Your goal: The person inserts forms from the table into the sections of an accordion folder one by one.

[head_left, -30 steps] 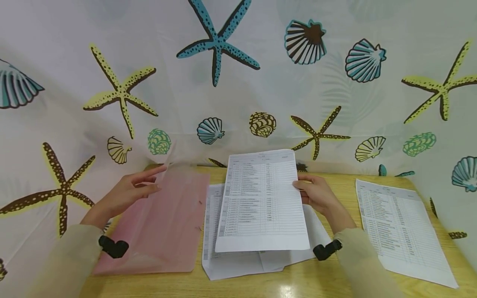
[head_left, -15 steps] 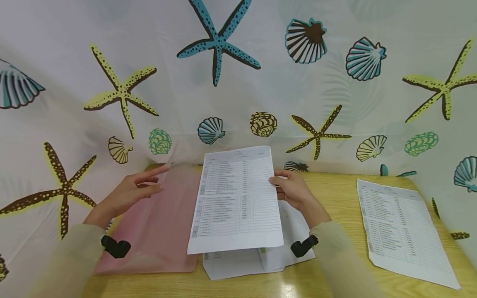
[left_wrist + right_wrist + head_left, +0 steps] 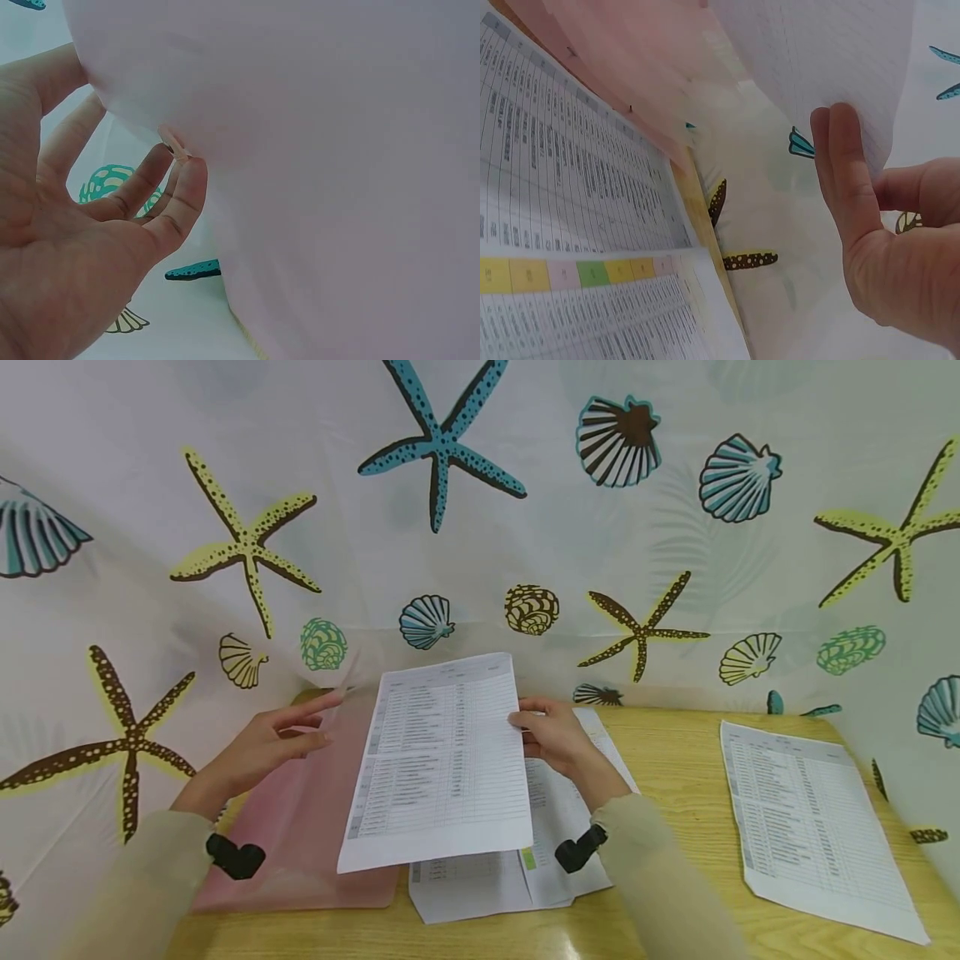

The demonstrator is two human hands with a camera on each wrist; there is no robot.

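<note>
My right hand pinches the right edge of a printed sheet, thumb in front and fingers behind. Tilted upward, this sheet overlaps the pink plastic folder and a stack of papers in the head view. On the left, my left hand holds the edge of the folder's raised, translucent cover, which fills much of the left wrist view as a pale pink film. Some left fingers lie behind that film and others in front. The right wrist view shows the held sheet hanging from the right fingers.
Another printed sheet lies apart at the right of the wooden table. Colored cells mark one page of the stack. A white curtain printed with starfish and shells stands behind the table.
My right hand has carried the printed sheet leftward from over the paper stack until it overlaps the pink folder. The left hand has stayed nearly still at the raised cover.
</note>
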